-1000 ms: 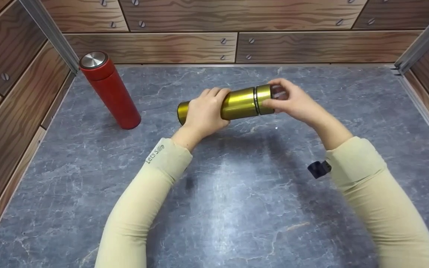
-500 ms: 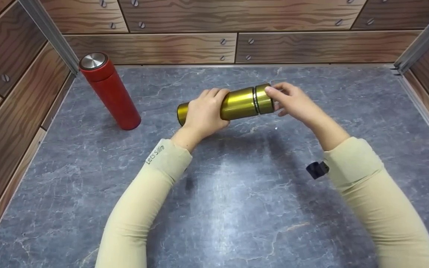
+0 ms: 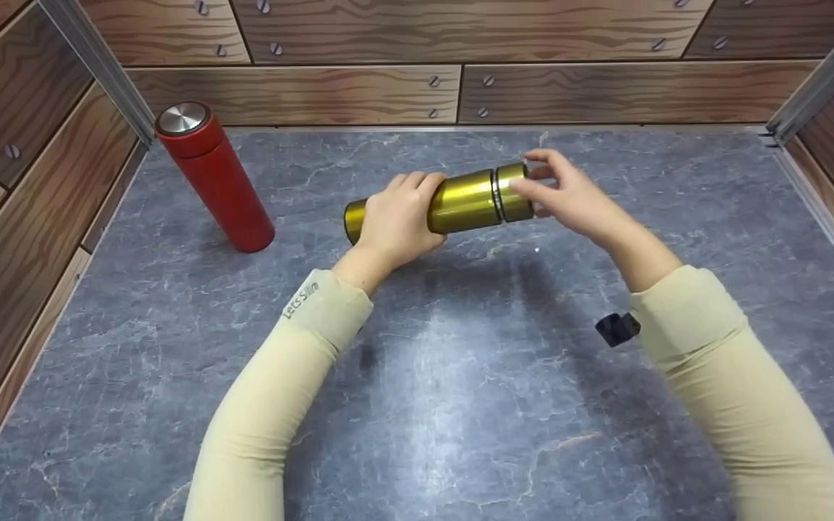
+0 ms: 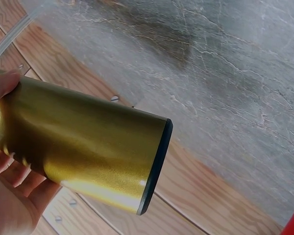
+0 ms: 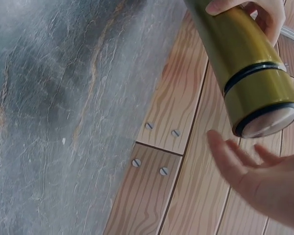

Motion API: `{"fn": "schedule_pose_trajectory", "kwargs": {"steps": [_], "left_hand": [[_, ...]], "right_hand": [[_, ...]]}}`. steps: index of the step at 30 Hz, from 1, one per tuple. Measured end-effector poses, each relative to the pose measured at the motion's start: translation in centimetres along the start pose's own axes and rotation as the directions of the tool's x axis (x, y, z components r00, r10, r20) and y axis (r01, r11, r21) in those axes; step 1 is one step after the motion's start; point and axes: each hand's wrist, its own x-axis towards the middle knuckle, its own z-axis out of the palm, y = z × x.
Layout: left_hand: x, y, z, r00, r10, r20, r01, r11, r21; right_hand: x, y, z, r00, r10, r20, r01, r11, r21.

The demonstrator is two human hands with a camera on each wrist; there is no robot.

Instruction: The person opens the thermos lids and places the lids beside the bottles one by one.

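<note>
A gold-green metallic thermos [image 3: 466,202] is held tilted above the table, its base end to the left. My left hand [image 3: 399,217] grips it round the body; the dark-edged base [image 4: 157,166] shows in the left wrist view. At the right end is the lid [image 3: 515,194], with a dark ring where it meets the body and a silvery disc [image 5: 270,122] on its end. My right hand [image 3: 569,195] is at the lid, thumb overlapping it in the head view. In the right wrist view that hand [image 5: 264,181] lies just off the lid's end, fingers loosely spread.
A red thermos [image 3: 221,188] with a silver-topped lid stands upright at the back left. The grey marbled table [image 3: 460,405] is bordered by wood-patterned walls [image 3: 330,94] with metal corner rails. A small black device [image 3: 618,329] is on the right sleeve.
My right hand's fingers and thumb have shifted around the lid, coming off and back near it. The left hand and the gold-green thermos have stayed in place.
</note>
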Motion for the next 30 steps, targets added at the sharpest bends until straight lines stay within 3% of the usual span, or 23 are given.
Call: {"fn": "schedule_pose_trajectory", "kwargs": {"steps": [5, 14, 24, 26, 30], "left_hand": [[0.07, 0.17, -0.12, 1.000, 0.008, 0.004, -0.008, 1.000, 0.003], [-0.05, 0.06, 0.02, 1.000, 0.015, -0.003, -0.015, 1.000, 0.009], [0.00, 0.15, 0.12, 1.000, 0.011, -0.005, -0.011, 1.000, 0.013], [-0.03, 0.19, 0.11, 1.000, 0.013, -0.003, -0.013, 1.000, 0.015], [-0.07, 0.19, 0.09, 1.000, 0.012, 0.003, -0.012, 1.000, 0.016]], "right_hand": [[-0.06, -0.16, 0.05, 0.997, 0.073, 0.013, -0.072, 0.996, -0.062], [-0.38, -0.02, -0.10, 0.997, -0.062, 0.051, 0.065, 0.996, -0.068], [-0.46, -0.18, 0.02, 0.997, 0.078, -0.010, -0.078, 0.996, -0.039], [-0.44, -0.18, -0.01, 0.997, 0.081, -0.015, -0.082, 0.996, -0.037], [-0.37, 0.00, -0.14, 1.000, 0.013, -0.007, -0.013, 1.000, -0.028]]}}
